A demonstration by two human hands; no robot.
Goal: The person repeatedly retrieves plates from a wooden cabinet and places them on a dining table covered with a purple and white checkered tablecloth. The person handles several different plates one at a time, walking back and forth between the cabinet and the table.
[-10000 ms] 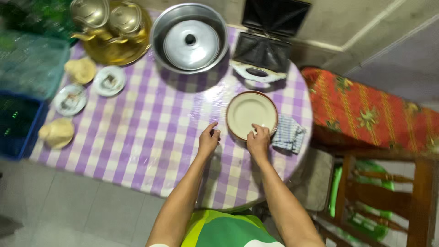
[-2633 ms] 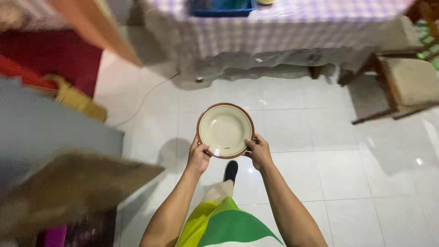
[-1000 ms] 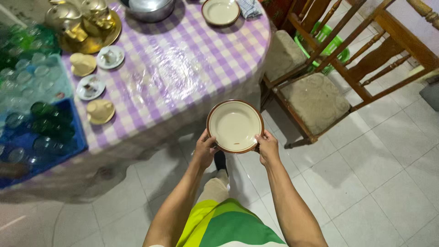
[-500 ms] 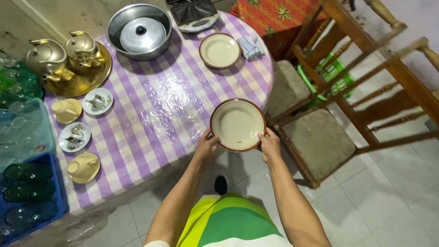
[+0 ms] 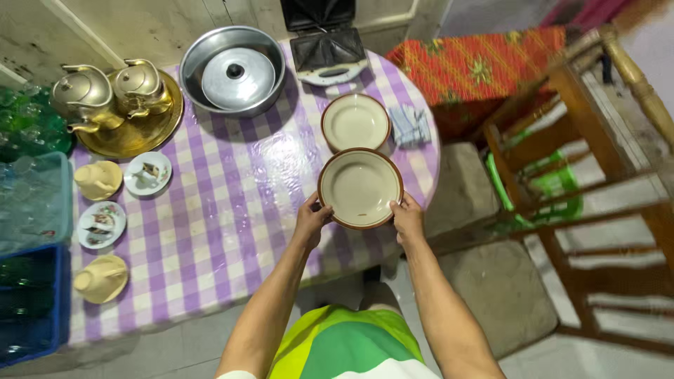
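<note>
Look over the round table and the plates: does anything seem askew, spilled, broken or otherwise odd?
Nothing stands out. The left hand and right hand hold a cream plate with a brown rim level over the checked tablecloth, beside a matching plate. No spills or breakage show; the sandwich maker stands open.

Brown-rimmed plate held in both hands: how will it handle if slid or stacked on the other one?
The plate looks like glazed ceramic: probably rigid and chip-prone. The glossy plastic table cover suggests it may slide easily. The second plate looks alike, so it likely nests.
</note>
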